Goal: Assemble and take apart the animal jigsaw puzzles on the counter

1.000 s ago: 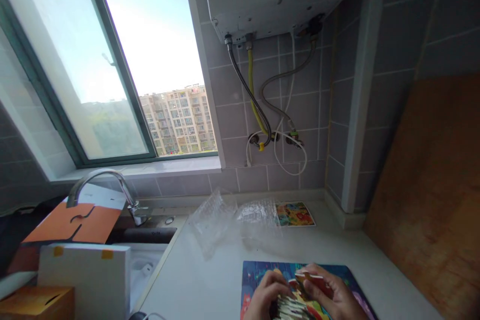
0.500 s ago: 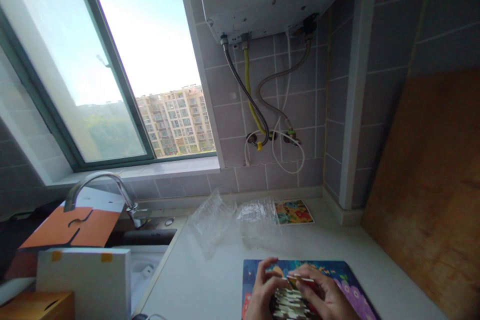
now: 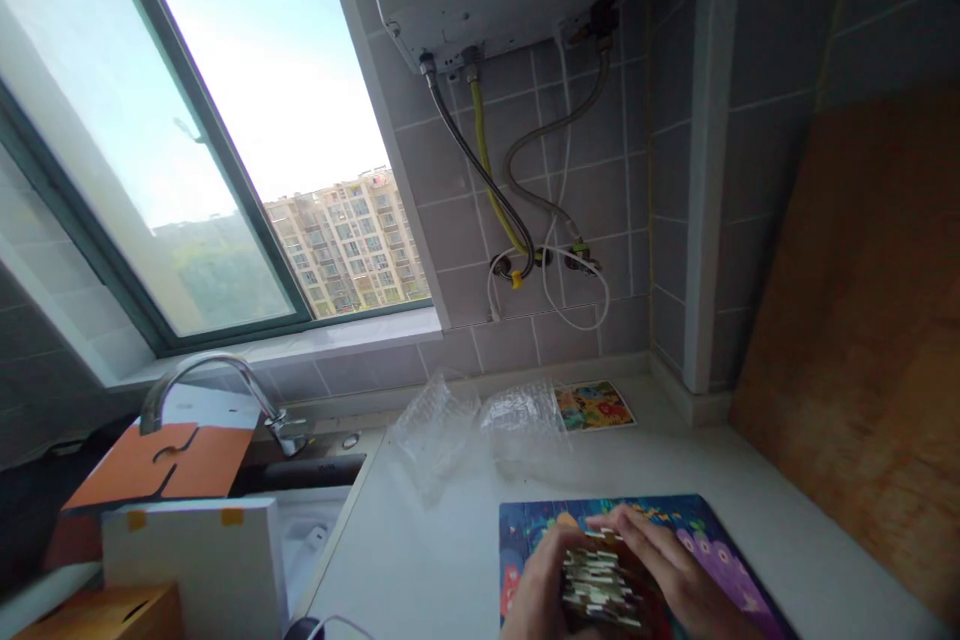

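A thick stack of cardboard puzzle pieces [image 3: 600, 585] is squeezed between my two hands, its pale uneven edges facing up toward me. My left hand [image 3: 538, 585] wraps the left side of the stack. From the right, my right hand [image 3: 671, 565] presses against it with the fingers held close together and bent over the far end. Below both hands lies a colourful cartoon picture board [image 3: 716, 560], blue with purple figures, partly covered by my hands. The faces of the pieces are mostly hidden.
On the white counter [image 3: 420, 560], crumpled clear plastic wrap [image 3: 525, 420] lies behind the board, beside a small picture card [image 3: 600, 405]. At left are a sink with a faucet [image 3: 277, 425], a white box [image 3: 195, 560] and an orange sheet [image 3: 165, 465]. A wooden board [image 3: 862, 350] leans at right.
My left fingers, raised and curled over the stack before, now lie lower along its side. My right fingers have straightened and closed against it. The view has shifted slightly.
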Demonstrator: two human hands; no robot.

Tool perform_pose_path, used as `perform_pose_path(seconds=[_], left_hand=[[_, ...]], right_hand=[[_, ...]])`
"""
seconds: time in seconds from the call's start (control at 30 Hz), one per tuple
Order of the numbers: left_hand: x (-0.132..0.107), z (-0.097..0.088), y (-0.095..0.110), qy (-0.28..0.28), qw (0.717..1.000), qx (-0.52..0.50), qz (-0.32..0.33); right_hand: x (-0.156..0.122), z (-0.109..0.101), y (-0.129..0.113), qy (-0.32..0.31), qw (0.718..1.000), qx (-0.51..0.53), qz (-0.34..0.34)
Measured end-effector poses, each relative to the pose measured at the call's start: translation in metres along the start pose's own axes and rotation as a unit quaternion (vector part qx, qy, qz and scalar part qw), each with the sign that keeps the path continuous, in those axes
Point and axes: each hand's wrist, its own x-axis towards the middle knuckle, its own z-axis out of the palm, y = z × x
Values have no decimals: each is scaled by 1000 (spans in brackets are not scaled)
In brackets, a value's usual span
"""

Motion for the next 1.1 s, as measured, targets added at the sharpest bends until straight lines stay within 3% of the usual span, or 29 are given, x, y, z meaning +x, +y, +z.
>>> perform_pose_path(seconds=[0.17,0.33,0.43,0.53,0.67,0.83,0.97,1.1], left_hand=[[-5,-3,7,-5,1000,0,-13],[-7,-5,13,-16,999,23,-23],[-7,-5,14,-12,997,55,-56],[-6,-6,16,-15,997,57,-49],[-4,-6,14,-17,999,42,-17],[-2,-4,12,29,997,10,-65],[-2,-5,30,58,990,-116,-60],[0,-10,45,70,978,-185,-65]], right_hand=[[-2,3,-10,-74,994,77,10],[-7,1,-17,-125,990,20,-57],[-9,0,-18,-138,988,1,-70],[-9,0,-17,-146,986,-16,-73],[-9,0,-8,-134,988,-42,-65],[4,-19,8,-50,993,-104,-16],[14,-40,18,-10,991,-133,-20],[5,-40,21,-30,985,-167,-13]])
